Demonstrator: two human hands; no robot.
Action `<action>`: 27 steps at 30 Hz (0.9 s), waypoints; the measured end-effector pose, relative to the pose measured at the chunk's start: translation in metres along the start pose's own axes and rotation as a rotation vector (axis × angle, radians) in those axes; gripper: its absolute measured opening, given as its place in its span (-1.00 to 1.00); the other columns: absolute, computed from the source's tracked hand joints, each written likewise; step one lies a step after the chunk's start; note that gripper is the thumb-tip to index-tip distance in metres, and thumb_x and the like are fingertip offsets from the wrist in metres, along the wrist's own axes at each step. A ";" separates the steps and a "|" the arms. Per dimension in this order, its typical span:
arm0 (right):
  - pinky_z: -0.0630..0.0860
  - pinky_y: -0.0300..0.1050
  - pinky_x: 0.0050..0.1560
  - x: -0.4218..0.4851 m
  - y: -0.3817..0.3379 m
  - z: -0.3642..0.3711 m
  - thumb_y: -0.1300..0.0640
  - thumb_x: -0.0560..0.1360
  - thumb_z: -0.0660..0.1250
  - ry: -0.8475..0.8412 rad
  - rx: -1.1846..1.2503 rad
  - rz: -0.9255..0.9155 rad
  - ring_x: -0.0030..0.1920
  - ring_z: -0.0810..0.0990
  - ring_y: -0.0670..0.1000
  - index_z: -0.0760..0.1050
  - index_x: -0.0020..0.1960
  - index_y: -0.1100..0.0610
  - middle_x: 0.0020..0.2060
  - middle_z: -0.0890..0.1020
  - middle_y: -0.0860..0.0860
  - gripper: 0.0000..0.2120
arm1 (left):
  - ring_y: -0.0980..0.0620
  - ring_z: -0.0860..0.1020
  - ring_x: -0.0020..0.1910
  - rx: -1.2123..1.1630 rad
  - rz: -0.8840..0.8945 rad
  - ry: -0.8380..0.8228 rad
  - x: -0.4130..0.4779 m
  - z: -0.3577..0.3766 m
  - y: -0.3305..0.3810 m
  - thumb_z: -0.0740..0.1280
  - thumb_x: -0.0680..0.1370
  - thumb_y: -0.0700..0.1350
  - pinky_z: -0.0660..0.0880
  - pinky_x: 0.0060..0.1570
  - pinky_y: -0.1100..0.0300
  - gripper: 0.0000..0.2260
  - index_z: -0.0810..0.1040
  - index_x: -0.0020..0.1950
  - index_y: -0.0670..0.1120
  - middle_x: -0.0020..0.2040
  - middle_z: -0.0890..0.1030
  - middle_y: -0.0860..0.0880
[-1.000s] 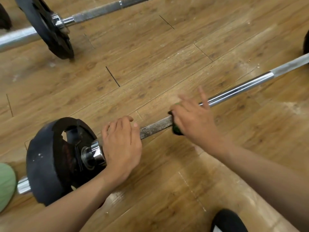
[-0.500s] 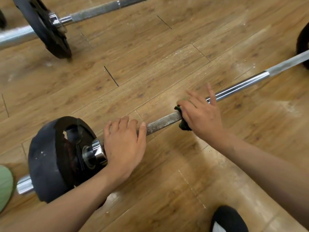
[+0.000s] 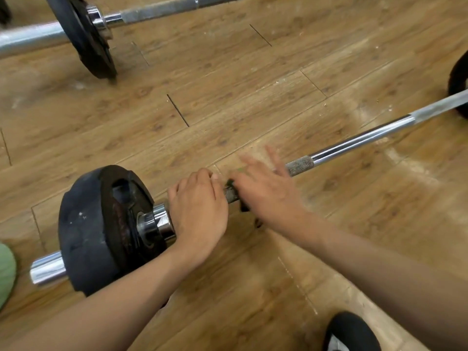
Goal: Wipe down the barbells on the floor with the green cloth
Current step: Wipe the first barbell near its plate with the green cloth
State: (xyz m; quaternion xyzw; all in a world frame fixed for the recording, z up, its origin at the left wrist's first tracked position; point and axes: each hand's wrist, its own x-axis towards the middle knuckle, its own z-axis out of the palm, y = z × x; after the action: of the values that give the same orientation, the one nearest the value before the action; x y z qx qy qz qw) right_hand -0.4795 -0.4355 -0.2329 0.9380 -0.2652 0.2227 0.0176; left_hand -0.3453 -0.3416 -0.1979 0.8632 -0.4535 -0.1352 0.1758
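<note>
A wooden plank floor (image 3: 253, 97) fills the frame. In the upper left lies a second barbell (image 3: 157, 8), its thin black plate (image 3: 86, 41) standing on edge, well apart from the hands. At the right edge a dark round shape (image 3: 458, 82) sits where the near barbell (image 3: 354, 143) runs out of view. A pale green rounded thing (image 3: 6, 274) pokes in at the lower left edge, and a black shoe (image 3: 352, 330) shows at the bottom right.

The near barbell crosses from lower left to the right edge. Its thick black plate (image 3: 101, 229) stands at the lower left, with a chrome sleeve end (image 3: 48, 271) jutting out beyond it and a chrome collar (image 3: 157, 224) on the inner side.

The left hand (image 3: 200, 211) lies palm down just beside that collar, fingers curled over the shaft and gripping it. The right hand (image 3: 266, 191), at the centre of the frame, is blurred and sits over the shaft close to the left hand. The green cloth (image 3: 244, 207) is under it, wrapped around the bar, with dark folds showing at the palm's left edge and below it. Several right fingers (image 3: 272, 154) stretch out towards the upper right; whether the thumb closes round the cloth cannot be told. Past them a rough knurled patch (image 3: 300, 165) of bar shows.
</note>
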 end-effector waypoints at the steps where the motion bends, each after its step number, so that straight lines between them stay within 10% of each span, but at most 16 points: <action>1: 0.07 0.25 0.61 -0.007 0.024 -0.008 0.18 0.66 0.19 -0.013 -0.058 0.018 0.35 0.61 0.11 0.63 0.03 0.13 -0.08 0.69 0.06 -0.77 | -0.13 0.55 0.11 0.063 0.007 -0.023 0.000 0.002 0.001 0.01 0.75 0.01 0.24 0.20 -0.01 -0.64 0.57 0.14 -0.07 0.03 0.65 -0.06; 7: 0.07 0.25 0.59 -0.028 0.139 -0.045 0.09 0.71 -0.07 -0.195 -0.245 0.528 0.10 0.57 0.19 0.49 0.00 0.13 -0.06 0.55 0.05 -0.63 | -0.08 0.55 0.14 0.303 0.037 -0.177 0.003 0.003 0.012 -0.11 0.67 0.14 0.25 0.21 -0.05 -0.45 0.66 0.15 -0.02 0.12 0.68 -0.04; 16: 0.31 0.20 0.33 0.007 0.128 -0.076 0.04 0.68 -0.02 -0.557 -0.206 0.549 0.15 0.51 0.30 0.51 0.12 0.22 0.09 0.56 0.15 -0.62 | -0.18 0.42 0.48 0.165 0.240 -0.876 0.082 -0.013 0.060 -0.19 0.71 0.31 0.31 0.43 -0.01 -0.29 0.43 0.55 -0.10 0.56 0.42 -0.17; 22: 0.24 0.01 0.41 0.005 0.143 -0.083 -0.01 0.63 0.04 -0.540 0.023 0.535 0.31 0.39 0.20 0.32 0.47 0.30 0.30 0.48 0.22 -0.47 | -0.11 0.55 -0.05 0.094 0.494 -0.681 0.076 0.027 0.067 -0.03 0.69 0.32 0.51 -0.03 -0.02 -0.48 0.43 0.15 -0.09 -0.03 0.57 -0.08; 27: 0.05 0.14 0.64 -0.024 0.181 -0.076 -0.14 0.58 0.02 -0.548 -0.013 0.103 0.58 0.20 0.23 0.25 0.52 0.25 0.57 0.24 0.25 -0.35 | -0.05 0.51 -0.10 0.078 0.646 -0.524 0.072 0.032 0.054 -0.04 0.68 0.36 0.48 -0.05 -0.02 -0.50 0.42 0.18 -0.03 -0.01 0.56 -0.02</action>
State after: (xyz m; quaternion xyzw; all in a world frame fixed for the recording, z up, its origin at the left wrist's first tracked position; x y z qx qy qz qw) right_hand -0.6206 -0.5675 -0.1898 0.9484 -0.3088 -0.0403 -0.0601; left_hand -0.3578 -0.4361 -0.2088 0.6188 -0.7353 -0.2710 0.0551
